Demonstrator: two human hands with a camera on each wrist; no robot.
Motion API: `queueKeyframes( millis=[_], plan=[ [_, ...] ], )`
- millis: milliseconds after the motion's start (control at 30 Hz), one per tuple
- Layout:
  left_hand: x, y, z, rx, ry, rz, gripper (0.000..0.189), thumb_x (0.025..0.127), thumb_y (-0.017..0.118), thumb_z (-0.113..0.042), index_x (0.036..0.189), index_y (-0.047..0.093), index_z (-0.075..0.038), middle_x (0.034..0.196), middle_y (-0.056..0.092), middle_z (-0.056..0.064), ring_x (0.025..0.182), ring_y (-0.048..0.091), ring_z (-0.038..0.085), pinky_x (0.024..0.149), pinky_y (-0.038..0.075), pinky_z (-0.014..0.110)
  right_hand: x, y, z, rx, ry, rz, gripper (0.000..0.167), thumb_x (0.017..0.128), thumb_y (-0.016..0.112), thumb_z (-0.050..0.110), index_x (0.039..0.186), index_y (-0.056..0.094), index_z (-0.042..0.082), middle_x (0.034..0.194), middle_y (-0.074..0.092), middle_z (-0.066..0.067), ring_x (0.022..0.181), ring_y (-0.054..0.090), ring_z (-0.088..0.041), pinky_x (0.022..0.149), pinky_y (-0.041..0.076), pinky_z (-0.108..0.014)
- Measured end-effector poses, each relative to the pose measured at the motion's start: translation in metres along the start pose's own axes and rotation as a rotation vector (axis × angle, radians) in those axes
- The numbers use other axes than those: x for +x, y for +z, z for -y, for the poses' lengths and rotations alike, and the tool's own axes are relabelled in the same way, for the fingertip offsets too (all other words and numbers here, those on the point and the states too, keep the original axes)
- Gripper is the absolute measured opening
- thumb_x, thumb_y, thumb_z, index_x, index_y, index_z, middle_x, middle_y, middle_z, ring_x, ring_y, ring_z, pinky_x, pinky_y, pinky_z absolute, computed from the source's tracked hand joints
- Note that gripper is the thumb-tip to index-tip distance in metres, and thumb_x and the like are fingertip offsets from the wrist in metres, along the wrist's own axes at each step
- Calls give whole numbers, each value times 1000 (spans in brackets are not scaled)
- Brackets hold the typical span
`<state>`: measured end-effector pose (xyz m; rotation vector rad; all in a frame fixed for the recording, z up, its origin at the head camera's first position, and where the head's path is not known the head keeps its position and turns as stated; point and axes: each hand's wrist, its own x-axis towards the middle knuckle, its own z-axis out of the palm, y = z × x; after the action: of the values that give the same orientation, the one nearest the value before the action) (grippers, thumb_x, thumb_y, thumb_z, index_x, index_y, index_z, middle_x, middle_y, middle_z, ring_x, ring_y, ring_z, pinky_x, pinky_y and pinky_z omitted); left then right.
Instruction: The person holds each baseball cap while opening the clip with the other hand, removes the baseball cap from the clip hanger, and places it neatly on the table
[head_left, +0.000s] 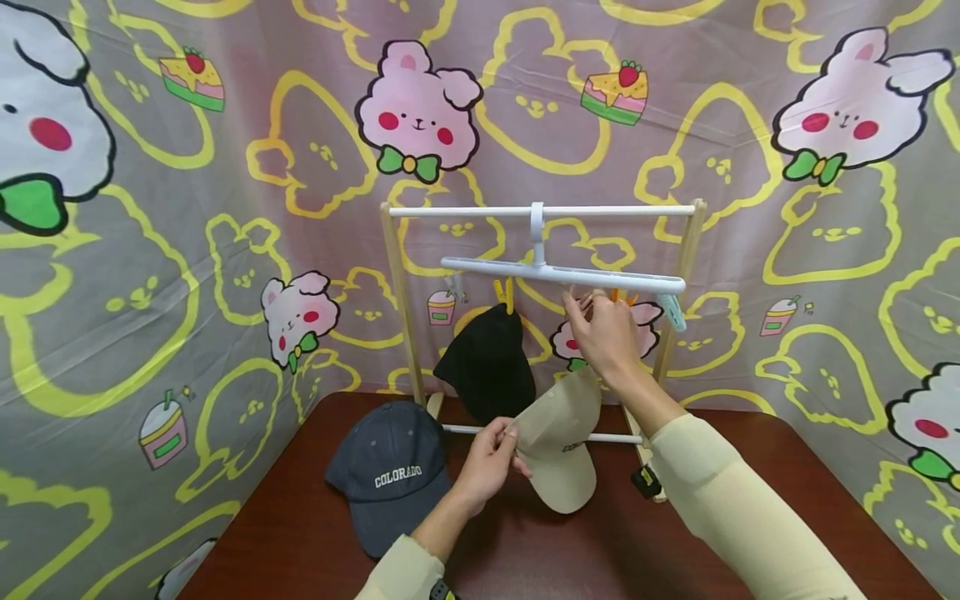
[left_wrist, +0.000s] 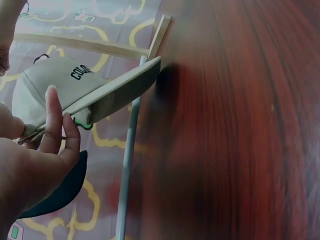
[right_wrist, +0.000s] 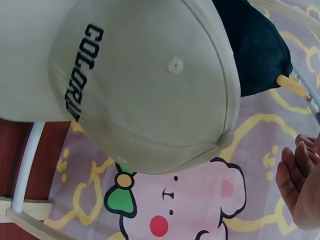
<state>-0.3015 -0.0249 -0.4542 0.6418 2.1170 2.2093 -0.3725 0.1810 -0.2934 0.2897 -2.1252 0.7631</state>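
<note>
A beige baseball cap (head_left: 558, 437) with dark lettering hangs brim-down in front of the rack, its edge pinched by my left hand (head_left: 491, 458) between thumb and fingers. Just under the white hanger (head_left: 592, 275), my right hand (head_left: 609, 333) pinches a clip, mostly hidden by the fingers. In the right wrist view, the beige cap (right_wrist: 150, 85) fills the middle, apart from the curled fingers at the right edge. Left of the beige cap, a black cap (head_left: 483, 358) hangs from a yellow clip (head_left: 508, 296) on the hanger.
A navy cap (head_left: 393, 475) reading COLORADO lies on the dark red table (head_left: 750, 517). The hanger hooks over the white rail (head_left: 465, 212) of a wooden-sided rack. Orange clips (head_left: 624, 296) and a teal clip (head_left: 672, 311) hang at right. Printed curtain surrounds the table.
</note>
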Motion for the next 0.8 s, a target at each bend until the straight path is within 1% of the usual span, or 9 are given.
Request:
queueKeyframes(
  millis=[100, 167, 233, 333, 433, 600, 700, 800],
  plan=[
    [2, 8, 4, -64, -32, 13, 27, 111, 43, -13, 126, 53, 7, 102, 65, 26, 66, 70, 23, 78, 62, 45, -1, -1, -4, 4, -21, -2, 34, 102, 63, 36, 86, 65, 6, 72, 68, -9, 60, 60, -26, 59, 47, -41],
    [3, 13, 6, -101, -51, 19, 26, 112, 42, -13, 125, 51, 7, 101, 64, 25, 65, 69, 19, 77, 62, 45, -3, -2, -6, 2, -28, 3, 33, 102, 63, 34, 87, 64, 5, 72, 68, -10, 59, 59, -26, 58, 45, -40],
    [5, 19, 8, -124, -74, 23, 25, 112, 40, -13, 124, 50, 6, 102, 64, 24, 65, 68, 17, 78, 62, 45, -4, -3, -7, 3, -28, 11, 33, 102, 63, 36, 89, 63, 6, 73, 67, -9, 59, 58, -25, 56, 44, -38],
    [9, 26, 10, -127, -106, 25, 24, 112, 38, -12, 123, 50, 5, 103, 64, 21, 66, 69, 16, 79, 62, 44, -4, -5, -8, 0, -34, 19, 33, 103, 61, 37, 90, 63, 7, 73, 66, -8, 58, 57, -23, 54, 43, -37],
    [12, 34, 11, -102, -137, 43, 24, 112, 37, -10, 123, 51, 5, 105, 65, 19, 70, 72, 20, 80, 62, 44, -4, -6, -7, 5, -40, 18, 31, 103, 61, 35, 90, 62, 7, 72, 65, -8, 58, 56, -23, 54, 42, -36],
    [12, 45, 12, -31, -218, 112, 25, 112, 37, -13, 125, 54, 1, 98, 70, 17, 76, 75, 31, 78, 62, 49, -5, -7, -5, 5, -38, 25, 31, 104, 60, 36, 91, 61, 8, 69, 64, -6, 56, 55, -21, 51, 41, -35],
    [9, 48, 12, 23, -289, 145, 26, 112, 39, -17, 121, 58, -2, 90, 71, 15, 75, 75, 34, 71, 63, 45, -6, -7, -5, -1, -36, 26, 32, 104, 60, 38, 91, 62, 8, 69, 64, -6, 55, 55, -21, 50, 41, -35],
    [4, 48, 13, 84, -349, 159, 25, 112, 40, -20, 116, 58, -3, 85, 71, 16, 76, 76, 37, 61, 61, 36, -7, -7, -5, -4, -32, 19, 32, 104, 60, 37, 91, 62, 8, 70, 64, -7, 56, 56, -22, 50, 41, -36]
  ],
)
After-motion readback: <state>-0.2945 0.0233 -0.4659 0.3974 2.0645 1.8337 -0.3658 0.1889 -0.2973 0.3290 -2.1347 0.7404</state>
